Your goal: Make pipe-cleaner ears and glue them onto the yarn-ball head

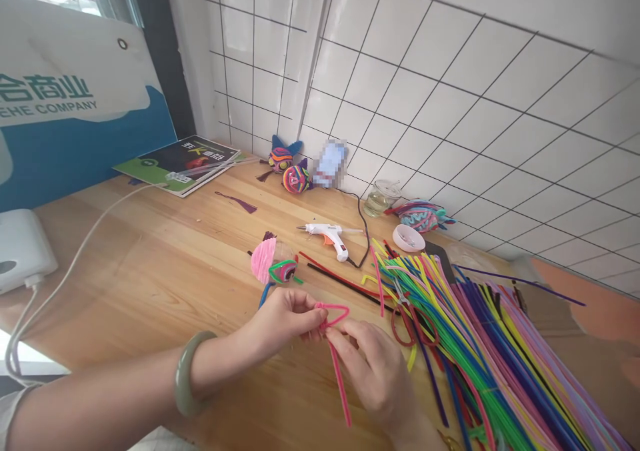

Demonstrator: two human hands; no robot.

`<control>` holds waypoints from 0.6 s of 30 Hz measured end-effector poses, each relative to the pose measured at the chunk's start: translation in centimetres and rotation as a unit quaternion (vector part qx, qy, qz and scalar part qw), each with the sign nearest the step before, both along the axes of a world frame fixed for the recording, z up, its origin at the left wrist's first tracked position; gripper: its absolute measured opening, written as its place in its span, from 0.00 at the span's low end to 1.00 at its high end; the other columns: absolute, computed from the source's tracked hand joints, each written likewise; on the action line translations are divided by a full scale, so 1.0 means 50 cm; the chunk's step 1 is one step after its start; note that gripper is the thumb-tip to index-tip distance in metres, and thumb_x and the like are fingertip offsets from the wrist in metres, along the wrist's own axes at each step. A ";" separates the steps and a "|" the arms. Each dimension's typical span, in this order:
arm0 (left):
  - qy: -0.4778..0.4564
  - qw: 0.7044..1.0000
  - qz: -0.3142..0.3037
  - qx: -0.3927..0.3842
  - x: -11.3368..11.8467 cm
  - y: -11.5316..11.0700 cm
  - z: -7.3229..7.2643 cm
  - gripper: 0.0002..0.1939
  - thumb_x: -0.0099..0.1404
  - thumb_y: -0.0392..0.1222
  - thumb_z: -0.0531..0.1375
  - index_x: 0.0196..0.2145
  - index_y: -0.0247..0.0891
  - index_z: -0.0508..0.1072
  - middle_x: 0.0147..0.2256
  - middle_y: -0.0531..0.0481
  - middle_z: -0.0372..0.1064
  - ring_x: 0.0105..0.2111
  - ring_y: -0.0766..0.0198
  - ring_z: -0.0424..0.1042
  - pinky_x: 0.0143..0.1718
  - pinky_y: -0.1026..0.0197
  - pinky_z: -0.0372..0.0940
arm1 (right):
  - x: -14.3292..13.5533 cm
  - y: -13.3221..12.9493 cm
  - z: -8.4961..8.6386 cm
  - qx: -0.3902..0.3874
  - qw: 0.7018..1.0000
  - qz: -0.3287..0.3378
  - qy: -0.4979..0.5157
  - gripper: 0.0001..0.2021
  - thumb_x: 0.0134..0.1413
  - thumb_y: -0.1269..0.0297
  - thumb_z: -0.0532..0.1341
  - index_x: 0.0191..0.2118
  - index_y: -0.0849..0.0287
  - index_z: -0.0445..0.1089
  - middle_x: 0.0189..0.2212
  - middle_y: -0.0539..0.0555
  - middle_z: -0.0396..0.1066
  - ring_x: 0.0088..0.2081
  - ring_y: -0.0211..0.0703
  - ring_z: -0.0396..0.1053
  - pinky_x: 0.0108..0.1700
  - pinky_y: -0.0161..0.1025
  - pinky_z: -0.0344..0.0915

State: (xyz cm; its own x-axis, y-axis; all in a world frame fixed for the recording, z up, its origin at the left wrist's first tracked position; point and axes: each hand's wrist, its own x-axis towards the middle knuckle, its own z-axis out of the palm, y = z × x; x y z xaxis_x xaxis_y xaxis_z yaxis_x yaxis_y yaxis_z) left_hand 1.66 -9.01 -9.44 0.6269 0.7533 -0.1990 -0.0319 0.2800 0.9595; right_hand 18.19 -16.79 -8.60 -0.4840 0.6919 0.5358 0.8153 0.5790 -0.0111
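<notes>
Pipe cleaner (pixel 340 384), bent, is pinched between both hands (pixel 290 317) (pixel 376 369).

The person's left hand (pixel 295 314) and right hand (pixel 373 364) are both bare, with slender fingers. Around the left wrist sits a bangle (pixel 183 377), a single thick ring of muted grey-green with a rounded, smooth surface and a soft shine, plain along the part that shows and somewhat wider than the wrist it encircles. Farther up the same arm, at the picture's edge, a sleeve (pixel 17 411) of pale, greyish-white cloth ends in a loose, curved opening, leaving the left forearm (pixel 235 357) uncovered. Only a short stretch of the right forearm shows, also uncovered, before the frame cuts it off.
</notes>
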 end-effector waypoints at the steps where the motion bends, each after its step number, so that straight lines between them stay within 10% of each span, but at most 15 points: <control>1: -0.001 1.000 0.001 -0.005 0.000 0.000 0.000 0.15 0.53 0.50 0.60 0.25 0.33 0.72 0.18 0.53 0.67 0.18 0.70 0.64 0.21 0.69 0.58 | 0.001 -0.001 -0.001 -0.006 1.000 -0.001 -0.003 0.14 0.57 0.74 0.50 0.45 0.63 0.67 0.33 0.59 0.69 0.33 0.44 0.67 0.31 0.40 0.64; 18: 0.004 1.000 0.027 0.004 0.002 0.000 0.002 0.13 0.52 0.46 0.61 0.23 0.31 0.71 0.19 0.52 0.68 0.19 0.71 0.63 0.21 0.69 0.57 | -0.006 0.000 0.003 -0.024 1.000 0.013 -0.001 0.14 0.56 0.77 0.49 0.45 0.67 0.67 0.33 0.61 0.71 0.33 0.47 0.69 0.32 0.41 0.66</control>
State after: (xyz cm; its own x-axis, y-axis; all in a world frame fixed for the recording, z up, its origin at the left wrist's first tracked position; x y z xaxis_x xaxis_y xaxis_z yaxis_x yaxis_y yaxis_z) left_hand 1.74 -9.00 -9.32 0.5832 0.7879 -0.1975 -0.0392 0.2702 0.9620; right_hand 17.89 -16.81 -8.44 -0.5035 0.7038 0.5011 0.7998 0.5990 -0.0376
